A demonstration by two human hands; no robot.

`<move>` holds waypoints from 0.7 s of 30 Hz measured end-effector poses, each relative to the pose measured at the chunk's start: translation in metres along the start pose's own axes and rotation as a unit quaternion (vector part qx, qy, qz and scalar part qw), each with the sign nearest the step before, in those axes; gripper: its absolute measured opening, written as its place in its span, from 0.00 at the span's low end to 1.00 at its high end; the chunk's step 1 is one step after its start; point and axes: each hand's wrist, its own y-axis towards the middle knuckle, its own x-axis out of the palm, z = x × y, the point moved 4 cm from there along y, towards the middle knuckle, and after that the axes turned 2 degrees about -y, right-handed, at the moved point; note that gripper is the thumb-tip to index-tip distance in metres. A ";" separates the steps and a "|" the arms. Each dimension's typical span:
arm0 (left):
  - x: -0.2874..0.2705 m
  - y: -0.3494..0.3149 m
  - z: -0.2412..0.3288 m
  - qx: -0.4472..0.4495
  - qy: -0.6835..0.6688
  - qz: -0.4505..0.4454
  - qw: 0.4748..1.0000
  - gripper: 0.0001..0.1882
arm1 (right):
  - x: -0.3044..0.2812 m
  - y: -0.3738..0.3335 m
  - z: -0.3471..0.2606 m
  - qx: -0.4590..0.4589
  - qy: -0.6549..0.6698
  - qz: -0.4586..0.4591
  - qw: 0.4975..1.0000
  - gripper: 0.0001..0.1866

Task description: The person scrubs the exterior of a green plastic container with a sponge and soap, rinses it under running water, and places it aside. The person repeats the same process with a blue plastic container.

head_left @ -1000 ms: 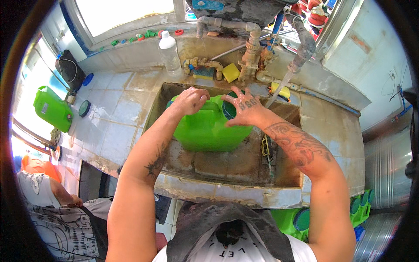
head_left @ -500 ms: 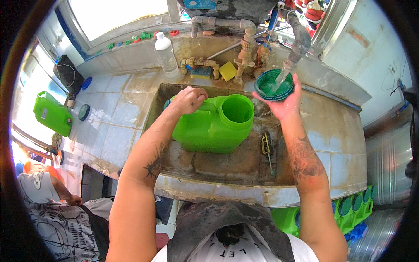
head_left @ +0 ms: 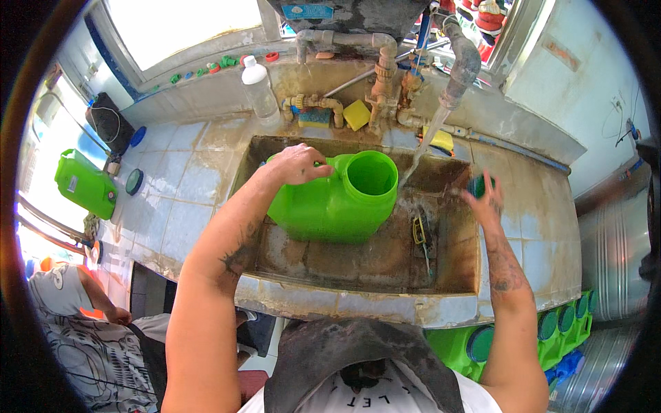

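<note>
Pouring between green jug [head_left: 323, 215] and right hand [head_left: 489, 205] is water [head_left: 436, 122].

The jug [head_left: 320, 210] is bright green; the lid [head_left: 476, 185] looks dark green, though blurred; the desk [head_left: 180, 206] is pale blue, stained brown.

The wide fisheye lens, left one of a pair, is riding on the person's head and looking steeply down and forward, near above the left hand [head_left: 301, 164] and right hand [head_left: 489, 201]. Standing here, I am noticing it facing the back wall [head_left: 206, 91], centring the sink [head_left: 330, 267] and catching the window [head_left: 186, 31] up top, while straight edges are bending toward its round black rim.
</note>
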 end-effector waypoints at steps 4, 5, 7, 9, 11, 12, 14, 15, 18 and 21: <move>0.000 0.032 0.036 0.048 -0.034 -0.049 0.997 0.28 | -0.005 -0.050 0.031 0.067 -0.135 -0.015 0.989 0.41; -0.002 0.045 0.053 0.061 -0.025 -0.055 0.996 0.28 | -0.006 -0.045 0.028 0.003 -0.083 0.048 0.995 0.37; 0.002 0.063 0.063 0.083 -0.016 -0.028 0.996 0.28 | -0.029 -0.043 -0.046 -0.142 0.147 0.065 0.977 0.23; 0.008 0.083 0.081 0.078 -0.007 -0.057 0.995 0.26 | -0.039 -0.071 -0.139 -0.155 0.348 -0.157 0.911 0.20; 0.007 0.088 0.107 0.030 0.011 -0.133 0.991 0.24 | -0.019 -0.106 -0.206 -0.341 0.248 -0.096 0.902 0.27; 0.012 0.086 0.108 0.053 0.012 -0.088 0.995 0.25 | 0.007 -0.116 -0.214 -0.375 0.179 -0.020 0.909 0.27; 0.021 0.070 0.094 0.088 0.011 0.008 0.996 0.26 | 0.022 -0.126 -0.233 -0.410 0.064 0.037 0.909 0.29; 0.019 0.064 0.092 0.078 -0.003 0.007 0.997 0.26 | 0.025 -0.119 -0.242 -0.412 0.018 0.020 0.911 0.30; 0.020 0.033 0.086 0.027 -0.030 0.020 0.999 0.26 | 0.020 -0.075 -0.282 -0.257 0.091 -0.324 0.906 0.30; 0.028 0.027 0.096 0.013 -0.035 0.066 0.997 0.25 | 0.059 -0.076 -0.277 -0.391 0.014 -0.427 0.815 0.24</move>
